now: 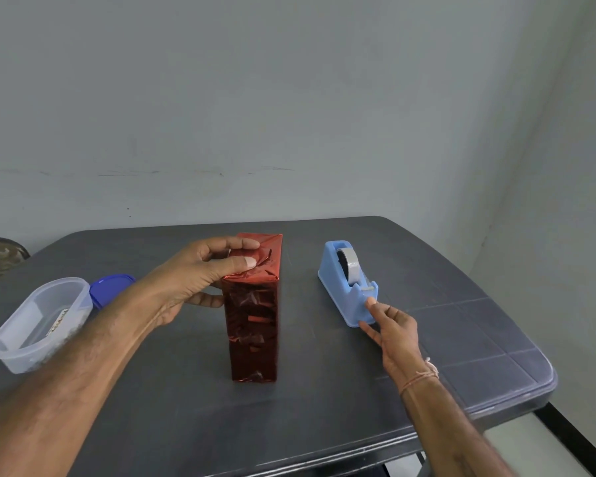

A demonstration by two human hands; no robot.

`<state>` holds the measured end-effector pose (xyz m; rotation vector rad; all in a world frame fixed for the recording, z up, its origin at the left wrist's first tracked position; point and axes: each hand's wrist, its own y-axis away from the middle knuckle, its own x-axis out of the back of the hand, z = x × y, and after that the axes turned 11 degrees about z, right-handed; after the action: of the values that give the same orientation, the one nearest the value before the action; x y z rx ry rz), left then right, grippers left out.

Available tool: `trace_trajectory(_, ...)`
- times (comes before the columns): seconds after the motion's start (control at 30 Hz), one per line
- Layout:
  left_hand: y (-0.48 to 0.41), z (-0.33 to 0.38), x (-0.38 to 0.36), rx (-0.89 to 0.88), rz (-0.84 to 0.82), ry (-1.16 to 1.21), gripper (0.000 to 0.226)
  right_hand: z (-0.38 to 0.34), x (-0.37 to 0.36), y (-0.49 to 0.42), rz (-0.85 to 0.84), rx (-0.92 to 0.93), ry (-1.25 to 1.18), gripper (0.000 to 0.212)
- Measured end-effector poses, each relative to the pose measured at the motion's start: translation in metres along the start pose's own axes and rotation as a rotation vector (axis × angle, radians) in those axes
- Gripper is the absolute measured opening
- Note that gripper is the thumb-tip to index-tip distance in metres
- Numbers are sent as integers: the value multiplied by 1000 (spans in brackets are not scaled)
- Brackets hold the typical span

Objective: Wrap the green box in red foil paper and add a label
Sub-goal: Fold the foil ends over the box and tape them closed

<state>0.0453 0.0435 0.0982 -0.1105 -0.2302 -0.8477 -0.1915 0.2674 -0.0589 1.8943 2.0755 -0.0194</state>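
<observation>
A tall box covered in shiny red foil paper stands upright in the middle of the dark table. None of the green box shows. My left hand grips the box's top end, fingers pressing the folded foil flaps down, thumb on the left side. My right hand is at the front of a light blue tape dispenser holding a grey tape roll; its fingers are spread and its index fingertip touches the dispenser just below the cutter. No tape shows in that hand.
A clear plastic tub with a small printed label inside sits at the table's left, its blue lid behind it. The table's right edge and corner lie just beyond the dispenser. A grey wall stands behind.
</observation>
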Motion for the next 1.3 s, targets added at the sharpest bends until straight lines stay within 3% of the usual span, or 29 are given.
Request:
trace_trajectory(0.1, 0, -1, 1, -6, -6, -5, 29, 9, -2, 1, 80, 105, 181, 13)
trace_trajectory(0.27, 1, -1, 1, -6, -5, -5, 28, 17, 2, -1, 117, 152, 343, 13)
trace_trajectory(0.53, 2, 1, 1, -8, -2, 3, 26, -23, 13, 36, -159, 124, 305, 37)
trace_trajectory(0.8, 4, 2, 2, -7, -4, 33, 25, -129, -56, 108, -527, 300, 403, 20)
trace_trajectory(1.13, 2, 3, 3, -74, 17, 1, 26, -131, -110, 136, -619, 77, 262, 25)
trace_trajectory(1.3, 0, 4, 4, -78, 44, -31, 26, -127, -115, 134, -635, 83, 254, 22)
